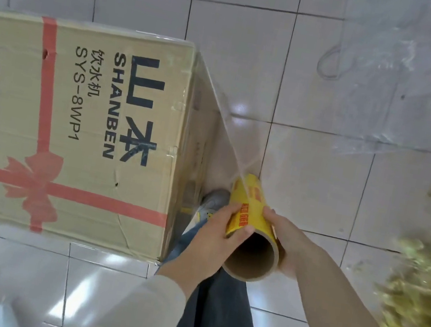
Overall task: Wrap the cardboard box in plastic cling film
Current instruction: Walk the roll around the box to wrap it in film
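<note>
A large cardboard box (71, 123) with a red ribbon print and black lettering lies on the tiled floor at the left. A yellow cling film roll (249, 218) with a brown cardboard core is held just right of the box's end. My left hand (210, 237) grips the roll's left side, thumb across the yellow label. My right hand (284, 239) grips the right side. A taut sheet of clear film (226, 113) runs from the roll up to the box's far right corner, across its end face.
White glossy floor tiles (306, 179) surround the box. A crumpled clear plastic sheet (410, 82) lies at the upper right. A blurred yellow-green bundle (427, 293) sits at the right edge. My leg and a grey shoe (213, 200) are beside the box's end.
</note>
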Motion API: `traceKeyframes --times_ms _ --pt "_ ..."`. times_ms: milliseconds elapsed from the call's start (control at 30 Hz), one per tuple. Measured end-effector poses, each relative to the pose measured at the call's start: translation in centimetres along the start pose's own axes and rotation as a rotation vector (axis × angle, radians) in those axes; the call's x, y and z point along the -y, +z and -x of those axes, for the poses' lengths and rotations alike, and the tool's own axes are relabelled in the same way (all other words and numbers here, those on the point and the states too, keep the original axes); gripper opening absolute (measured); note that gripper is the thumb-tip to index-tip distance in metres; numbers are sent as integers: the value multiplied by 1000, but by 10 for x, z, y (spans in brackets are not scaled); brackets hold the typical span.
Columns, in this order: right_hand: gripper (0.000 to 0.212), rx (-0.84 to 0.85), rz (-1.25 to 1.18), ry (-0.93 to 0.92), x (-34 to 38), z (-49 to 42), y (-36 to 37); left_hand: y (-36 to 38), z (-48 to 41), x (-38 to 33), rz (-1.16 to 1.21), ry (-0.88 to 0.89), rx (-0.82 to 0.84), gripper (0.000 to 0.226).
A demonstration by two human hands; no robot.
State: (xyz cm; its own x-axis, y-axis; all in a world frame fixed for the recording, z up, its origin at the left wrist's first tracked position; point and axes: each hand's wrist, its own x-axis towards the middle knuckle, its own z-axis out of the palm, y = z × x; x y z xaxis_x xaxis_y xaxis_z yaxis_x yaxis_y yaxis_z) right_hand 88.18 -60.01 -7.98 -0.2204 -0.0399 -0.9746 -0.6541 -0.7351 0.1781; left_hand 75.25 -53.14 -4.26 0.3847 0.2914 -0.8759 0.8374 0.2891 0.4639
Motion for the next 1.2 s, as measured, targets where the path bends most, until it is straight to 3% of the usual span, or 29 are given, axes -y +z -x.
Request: traceKeyframes --times_ms 67,167,333,533,667,800,900,1033,1133,1200 --pt "58 30 -152 11 -13 -2 -14 4 5 6 26 12 -46 51" --pt "47 85 -271 -10 -36 2 -17 17 20 17 106 6 -77 42" --pt "47 9 -204 -77 -65 0 7 25 44 44 85 -108 33 39" --pt "50 -16 -145 -24 -83 -16 24 -4 38 37 -140 13 147 58" --pt "45 66 -277 -12 -95 -23 31 -12 29 43 -166 48 266 50" --pt "65 107 -495 -6 -122 -29 18 -20 36 60 -221 62 211 35" --pt "47 147 -469 -98 -136 -30 27 -14 50 80 -191 10 172 21" --pt "48 120 -458 -141 -159 -35 47 -1 72 118 -171 -84 188 37" --pt "58 90 -423 -106 -175 -36 58 -3 85 132 -265 -125 255 82" --pt "60 106 -388 -94 -177 -34 65 -7 83 131 -287 -135 244 94"
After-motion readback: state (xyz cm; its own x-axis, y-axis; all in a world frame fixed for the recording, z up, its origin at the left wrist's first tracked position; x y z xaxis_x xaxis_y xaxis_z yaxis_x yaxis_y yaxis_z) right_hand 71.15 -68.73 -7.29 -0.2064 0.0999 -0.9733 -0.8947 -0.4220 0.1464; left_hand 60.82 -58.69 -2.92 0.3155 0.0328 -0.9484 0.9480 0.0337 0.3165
